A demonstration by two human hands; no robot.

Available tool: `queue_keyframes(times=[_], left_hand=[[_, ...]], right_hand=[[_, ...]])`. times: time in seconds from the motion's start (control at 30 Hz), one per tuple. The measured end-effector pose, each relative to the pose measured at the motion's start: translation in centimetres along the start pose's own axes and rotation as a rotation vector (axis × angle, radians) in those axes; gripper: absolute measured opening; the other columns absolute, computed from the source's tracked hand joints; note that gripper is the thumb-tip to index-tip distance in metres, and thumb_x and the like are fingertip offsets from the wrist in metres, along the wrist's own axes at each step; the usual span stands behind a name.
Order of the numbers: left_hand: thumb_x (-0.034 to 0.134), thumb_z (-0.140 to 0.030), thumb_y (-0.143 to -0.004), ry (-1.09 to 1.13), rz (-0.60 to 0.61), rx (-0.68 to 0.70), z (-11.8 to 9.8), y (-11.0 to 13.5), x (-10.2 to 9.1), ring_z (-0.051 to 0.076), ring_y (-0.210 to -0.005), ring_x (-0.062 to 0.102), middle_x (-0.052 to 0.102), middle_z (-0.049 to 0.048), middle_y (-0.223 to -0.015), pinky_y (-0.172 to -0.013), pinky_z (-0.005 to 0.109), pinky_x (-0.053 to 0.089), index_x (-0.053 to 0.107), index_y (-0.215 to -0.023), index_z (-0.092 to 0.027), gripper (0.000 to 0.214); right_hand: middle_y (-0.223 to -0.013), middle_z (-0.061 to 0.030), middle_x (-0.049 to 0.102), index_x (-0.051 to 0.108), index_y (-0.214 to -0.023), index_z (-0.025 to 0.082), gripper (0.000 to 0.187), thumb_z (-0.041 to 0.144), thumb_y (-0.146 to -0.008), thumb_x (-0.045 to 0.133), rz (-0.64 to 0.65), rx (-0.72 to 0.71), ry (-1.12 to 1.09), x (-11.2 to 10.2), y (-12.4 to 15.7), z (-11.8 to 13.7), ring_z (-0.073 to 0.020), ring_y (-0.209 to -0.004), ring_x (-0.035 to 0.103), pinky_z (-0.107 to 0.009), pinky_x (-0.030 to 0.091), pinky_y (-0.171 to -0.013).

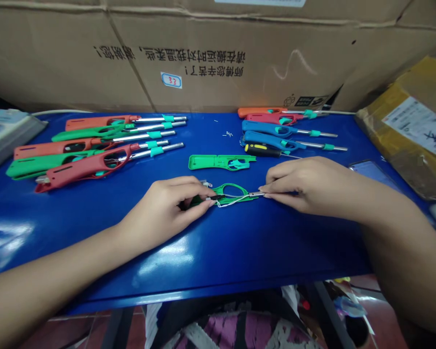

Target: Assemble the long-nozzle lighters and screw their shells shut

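My left hand (169,201) is closed in a pinch around a small black part (214,197) with a white wire (234,201) at it. Beneath it lies an open green lighter half (236,188), its grip end hidden by my fingers. Thumb and fingers of my right hand (300,186) pinch a thin metal tube (256,194) at the right end of that half. The white wire loops across to the tube. The other green lighter half (218,162), with a turquoise trigger (240,164) in it, rests just behind my hands.
Several long-nosed lighters (76,167) lie in a group at the left, with more blue and red ones (269,128) at the back right. A yellow-black screwdriver (263,150) is beside those. A cardboard box (203,29) stands behind; a taped parcel (414,126) and phone (376,174) are right.
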State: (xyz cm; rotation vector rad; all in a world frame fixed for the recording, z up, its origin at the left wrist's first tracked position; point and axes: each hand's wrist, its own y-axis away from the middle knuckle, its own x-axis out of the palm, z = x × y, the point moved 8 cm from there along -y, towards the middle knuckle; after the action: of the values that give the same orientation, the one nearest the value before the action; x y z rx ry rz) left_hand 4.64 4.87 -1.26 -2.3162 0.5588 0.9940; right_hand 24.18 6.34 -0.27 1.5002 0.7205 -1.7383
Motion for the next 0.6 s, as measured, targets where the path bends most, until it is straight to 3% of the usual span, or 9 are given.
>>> queue_keyframes(times=[0.33, 0.6], left_hand=[[0.068, -0.029, -0.094, 0.06, -0.094, -0.109, 0.6, -0.1, -0.8, 0.009, -0.065, 0.059, 0.076, 0.0018, -0.096, -0.058, 0.022, 0.046, 0.077, -0.1, -0.02, 0.014], [0.068, -0.036, -0.094, 0.111, -0.122, -0.227, 1.3, 0.4, -0.9, 0.011, -0.064, 0.064, 0.078, 0.0004, -0.09, -0.054, 0.022, 0.045, 0.076, -0.103, -0.021, 0.02]], right_hand=[[-0.099, -0.0033, 0.074, 0.076, -0.104, 0.024, 0.024, 0.022, -0.097, 0.053, 0.014, 0.001, -0.061, -0.3, 0.1, 0.3, -0.0182, -0.085, 0.068, -0.03, 0.044, -0.07], [-0.099, -0.0031, 0.073, 0.069, -0.101, 0.024, 0.016, 0.023, -0.096, 0.053, 0.066, 0.004, -0.25, -0.8, 0.3, 0.9, -0.0171, -0.086, 0.066, -0.029, 0.046, -0.07]])
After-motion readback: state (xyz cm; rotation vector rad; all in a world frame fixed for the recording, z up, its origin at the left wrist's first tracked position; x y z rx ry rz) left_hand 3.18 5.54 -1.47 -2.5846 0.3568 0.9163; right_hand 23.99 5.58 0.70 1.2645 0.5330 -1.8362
